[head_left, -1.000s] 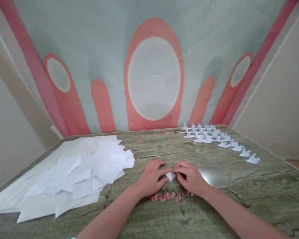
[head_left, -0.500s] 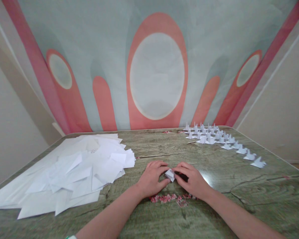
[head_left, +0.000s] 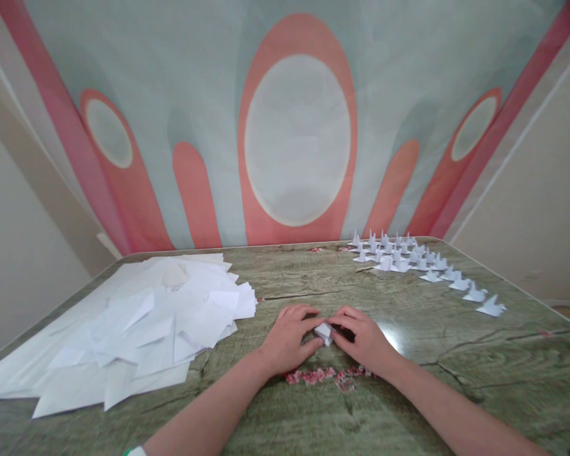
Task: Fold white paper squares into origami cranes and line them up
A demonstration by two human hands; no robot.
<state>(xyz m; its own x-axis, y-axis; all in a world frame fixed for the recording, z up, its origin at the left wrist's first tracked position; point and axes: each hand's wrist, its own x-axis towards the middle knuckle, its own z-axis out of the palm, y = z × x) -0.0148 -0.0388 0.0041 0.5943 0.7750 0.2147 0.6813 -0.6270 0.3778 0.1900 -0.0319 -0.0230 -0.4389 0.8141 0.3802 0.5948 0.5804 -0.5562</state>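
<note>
A small folded piece of white paper point(head_left: 323, 332) lies between my two hands, low over the table near its front middle. My left hand point(head_left: 289, 339) grips its left side, with the thumb at the near edge and the fingers at the far edge. On the other side, my right hand point(head_left: 363, 339) pinches its right edge between thumb and fingertips. The fingers cover parts of the paper, so its full shape is hidden.
At the left a wide heap of loose white paper sheets point(head_left: 147, 342) covers the wood-patterned table point(head_left: 285, 278). Several folded white paper cranes point(head_left: 427, 258) stand in rows at the back right. A patterned backdrop point(head_left: 299, 139) rises behind the table.
The right fingers have shifted slightly over the folded paper, and its visible shape looks a little different. The left hand stays nearly in place. The whole view has tilted slightly.
</note>
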